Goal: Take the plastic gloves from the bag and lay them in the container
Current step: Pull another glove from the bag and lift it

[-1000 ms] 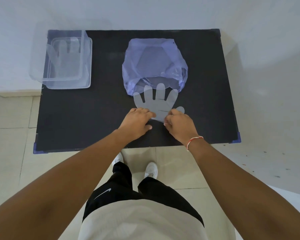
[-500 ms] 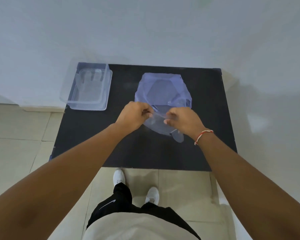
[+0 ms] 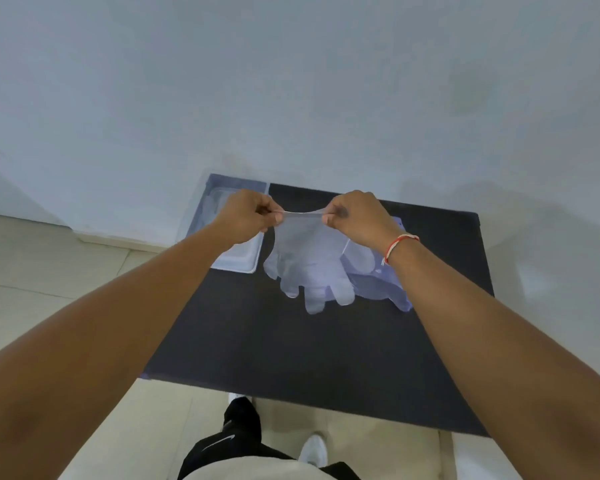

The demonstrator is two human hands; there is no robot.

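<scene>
A clear plastic glove (image 3: 309, 268) hangs fingers-down in the air over the black table (image 3: 291, 348). My left hand (image 3: 246, 216) pinches the left corner of its cuff and my right hand (image 3: 355, 216) pinches the right corner, the cuff stretched between them. The bluish plastic bag (image 3: 381, 278) lies on the table behind the glove, partly hidden by my right wrist. The clear container (image 3: 239, 261) stands at the table's far left corner, mostly covered by my left hand; a glove lies inside it.
A pale wall rises directly behind the table. Tiled floor lies to the left and at the table's near edge, where my shoes and dark shorts show. The table's near half holds nothing but its black surface.
Both hands have lifted the glove off the table and raised it, spreading apart so the cuff is taut. The glove now hangs fingers-down. My head has tilted up, showing more wall.
</scene>
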